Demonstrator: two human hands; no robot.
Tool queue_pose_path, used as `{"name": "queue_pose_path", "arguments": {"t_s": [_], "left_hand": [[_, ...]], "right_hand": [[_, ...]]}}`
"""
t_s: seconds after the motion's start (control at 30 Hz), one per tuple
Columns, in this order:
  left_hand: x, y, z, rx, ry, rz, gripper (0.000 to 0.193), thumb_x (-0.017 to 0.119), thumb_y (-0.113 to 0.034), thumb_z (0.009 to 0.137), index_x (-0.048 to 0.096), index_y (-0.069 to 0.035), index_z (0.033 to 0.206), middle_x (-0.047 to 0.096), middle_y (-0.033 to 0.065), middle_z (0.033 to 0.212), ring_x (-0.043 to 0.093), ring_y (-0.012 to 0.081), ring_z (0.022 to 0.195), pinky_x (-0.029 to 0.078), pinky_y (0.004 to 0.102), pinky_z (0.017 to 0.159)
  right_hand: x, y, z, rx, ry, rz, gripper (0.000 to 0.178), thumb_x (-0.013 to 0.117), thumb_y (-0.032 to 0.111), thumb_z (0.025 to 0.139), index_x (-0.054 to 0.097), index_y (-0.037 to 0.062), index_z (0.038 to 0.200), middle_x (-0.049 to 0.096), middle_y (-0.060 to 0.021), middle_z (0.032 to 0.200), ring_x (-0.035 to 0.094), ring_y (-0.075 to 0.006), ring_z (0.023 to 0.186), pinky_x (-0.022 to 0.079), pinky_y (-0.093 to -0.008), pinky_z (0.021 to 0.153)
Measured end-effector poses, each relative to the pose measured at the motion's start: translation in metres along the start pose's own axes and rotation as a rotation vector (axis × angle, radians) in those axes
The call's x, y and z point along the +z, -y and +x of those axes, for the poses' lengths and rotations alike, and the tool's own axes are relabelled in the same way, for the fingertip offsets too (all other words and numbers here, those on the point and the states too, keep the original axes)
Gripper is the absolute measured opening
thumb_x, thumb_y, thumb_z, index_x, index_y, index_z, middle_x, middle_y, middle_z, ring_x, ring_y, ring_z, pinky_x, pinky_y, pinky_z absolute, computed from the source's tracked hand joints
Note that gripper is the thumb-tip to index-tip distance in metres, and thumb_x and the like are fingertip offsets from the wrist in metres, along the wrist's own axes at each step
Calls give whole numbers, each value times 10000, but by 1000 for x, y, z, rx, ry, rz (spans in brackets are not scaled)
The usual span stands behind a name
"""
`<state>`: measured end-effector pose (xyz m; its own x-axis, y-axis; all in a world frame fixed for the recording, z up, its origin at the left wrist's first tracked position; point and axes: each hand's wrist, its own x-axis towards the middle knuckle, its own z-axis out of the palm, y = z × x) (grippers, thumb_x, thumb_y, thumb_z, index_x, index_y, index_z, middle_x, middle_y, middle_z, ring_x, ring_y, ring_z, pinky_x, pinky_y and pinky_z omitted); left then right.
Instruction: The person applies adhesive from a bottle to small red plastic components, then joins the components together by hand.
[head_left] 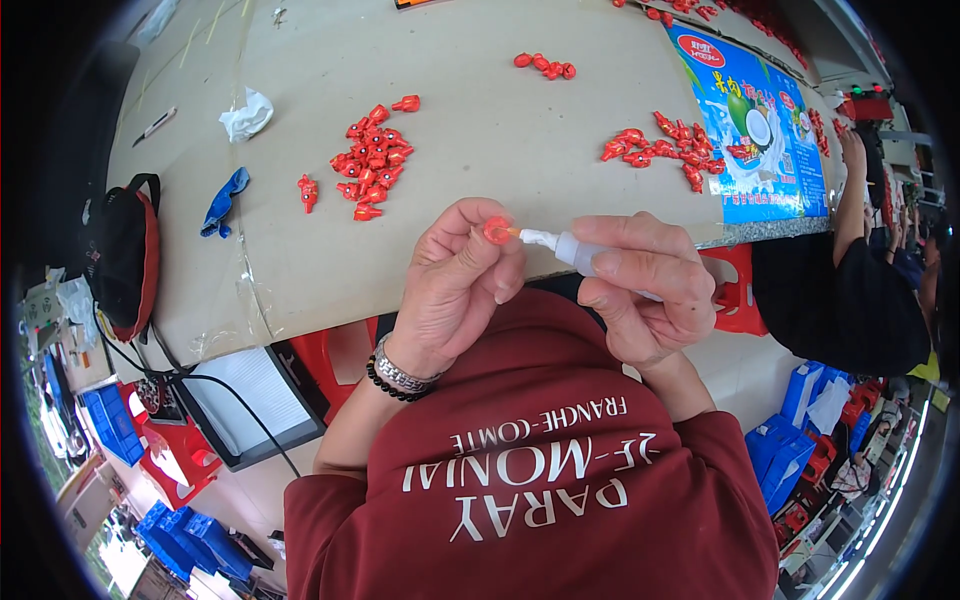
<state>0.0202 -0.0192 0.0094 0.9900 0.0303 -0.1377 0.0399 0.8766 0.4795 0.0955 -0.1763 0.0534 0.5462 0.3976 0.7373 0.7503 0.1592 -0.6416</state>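
Observation:
Between the thumb and fingers of my left hand (455, 275) is a small red plastic piece (497, 230), its round end turned toward the right. My right hand (655, 285) grips a small translucent squeeze bottle (585, 253) with a white wrapped neck and a thin nozzle. The nozzle's tip meets the red piece, or comes very near it. On the table beyond my left hand lies a heap of similar red pieces (370, 160). Another group of them (670, 150) is to the right, with a short row (545, 67) farther back.
On the table's left are a crumpled white tissue (247, 115), a blue cloth-like scrap (225, 203), a pen (154, 126) and a black and red bag (130, 255). A blue printed sheet (755, 125) covers the right part. Another person's arm (852, 190) reaches in at the far right.

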Motion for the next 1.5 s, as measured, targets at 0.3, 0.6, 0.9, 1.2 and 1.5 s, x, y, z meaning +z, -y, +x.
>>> {"name": "queue_pose_path", "arguments": {"t_s": [0.3,0.6,0.9,1.2,1.5], "left_hand": [[2,-1,-1,4,-8,-21,140,569,-171,937,561,-50,1007,539,29,697,452,109,571,362,239,507],[-2,-1,-1,59,-38,58,176,608,-155,907,538,-64,1041,612,28,820,473,101,616,372,226,541],[-2,-1,-2,78,-40,66,164,606,-139,908,541,-65,1039,607,30,781,468,100,597,369,225,536],[-2,-2,-1,96,-57,71,173,609,-131,904,532,-66,1045,624,31,842,469,101,614,371,229,548],[-4,-2,-1,177,-46,179,176,602,-119,908,516,-84,1058,599,63,942,477,97,619,381,236,566]], "right_hand": [[-2,2,1,12,9,-36,242,737,-24,727,608,21,927,662,-186,938,602,-173,606,470,-249,496],[-3,2,1,2,-14,-5,260,749,-14,722,595,19,929,658,-202,962,611,-179,630,473,-253,499],[-1,1,1,6,16,-58,253,743,-21,722,597,16,925,661,-192,938,616,-178,621,479,-251,489],[-2,0,0,-16,26,-73,255,748,-14,721,602,19,928,660,-193,949,610,-179,617,472,-247,492],[-5,3,1,33,19,-10,245,749,20,744,594,20,934,662,-200,949,631,-193,690,474,-251,507]]}}
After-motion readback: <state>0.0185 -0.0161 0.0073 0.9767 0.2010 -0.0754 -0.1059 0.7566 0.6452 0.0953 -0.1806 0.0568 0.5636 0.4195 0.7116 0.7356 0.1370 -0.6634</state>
